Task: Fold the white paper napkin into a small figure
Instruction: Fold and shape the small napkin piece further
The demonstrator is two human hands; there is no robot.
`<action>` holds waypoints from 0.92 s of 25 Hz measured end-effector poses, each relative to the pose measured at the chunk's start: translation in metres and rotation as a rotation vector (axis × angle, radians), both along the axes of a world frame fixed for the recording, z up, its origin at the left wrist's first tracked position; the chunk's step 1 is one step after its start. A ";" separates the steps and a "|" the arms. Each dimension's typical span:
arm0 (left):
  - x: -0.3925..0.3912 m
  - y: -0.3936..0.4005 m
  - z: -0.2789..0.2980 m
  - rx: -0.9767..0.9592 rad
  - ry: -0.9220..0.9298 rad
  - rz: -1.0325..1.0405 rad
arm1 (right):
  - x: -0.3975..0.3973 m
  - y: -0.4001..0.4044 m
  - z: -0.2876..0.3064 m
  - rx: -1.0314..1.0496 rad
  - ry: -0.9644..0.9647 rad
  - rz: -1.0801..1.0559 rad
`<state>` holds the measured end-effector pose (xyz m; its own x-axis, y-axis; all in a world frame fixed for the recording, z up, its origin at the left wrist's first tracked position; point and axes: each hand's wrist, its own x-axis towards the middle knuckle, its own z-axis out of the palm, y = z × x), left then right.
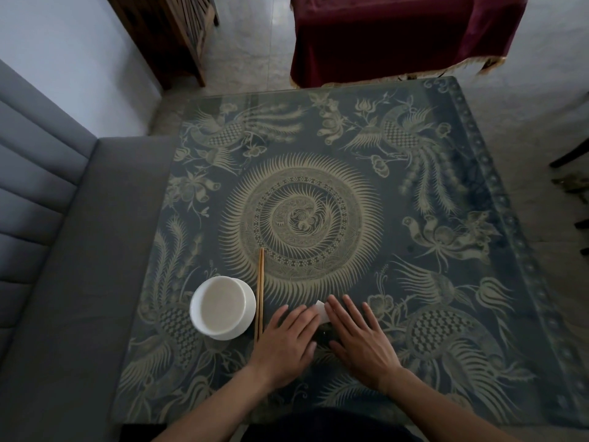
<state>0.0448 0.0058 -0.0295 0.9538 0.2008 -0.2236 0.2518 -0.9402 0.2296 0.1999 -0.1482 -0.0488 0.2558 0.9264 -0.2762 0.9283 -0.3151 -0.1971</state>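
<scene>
The white paper napkin [322, 311] lies on the patterned table near its front edge, folded small and mostly hidden. Only a white corner shows between my fingers. My left hand [288, 341] lies flat, palm down, with its fingertips resting on the napkin's left part. My right hand [360, 338] is also flat, fingers spread, pressing on the napkin's right part. Both hands press the paper against the table rather than gripping it.
A white bowl [221, 307] stands left of my hands, with a pair of wooden chopsticks [260, 291] lying lengthwise between bowl and hands. The dark patterned glass-topped table [414, 193] extends ahead. A grey sofa [63, 250] borders the left; a maroon-draped table [398, 36] stands beyond.
</scene>
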 end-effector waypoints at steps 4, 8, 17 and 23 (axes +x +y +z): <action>0.013 -0.002 -0.005 0.074 0.152 -0.072 | -0.003 -0.011 -0.002 -0.032 -0.014 -0.020; 0.009 0.002 -0.012 0.080 0.186 -0.102 | 0.000 -0.018 -0.001 -0.028 -0.023 -0.028; 0.009 0.004 -0.016 0.041 0.151 -0.103 | 0.009 -0.029 0.008 0.040 -0.079 -0.074; 0.013 0.004 -0.014 -0.121 -0.145 0.323 | 0.010 0.014 0.020 0.191 0.078 -0.307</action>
<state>0.0574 0.0096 -0.0439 0.8692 0.4766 -0.1318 0.4875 -0.7815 0.3893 0.2099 -0.1341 -0.0293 0.5145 0.8467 -0.1355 0.7762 -0.5270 -0.3460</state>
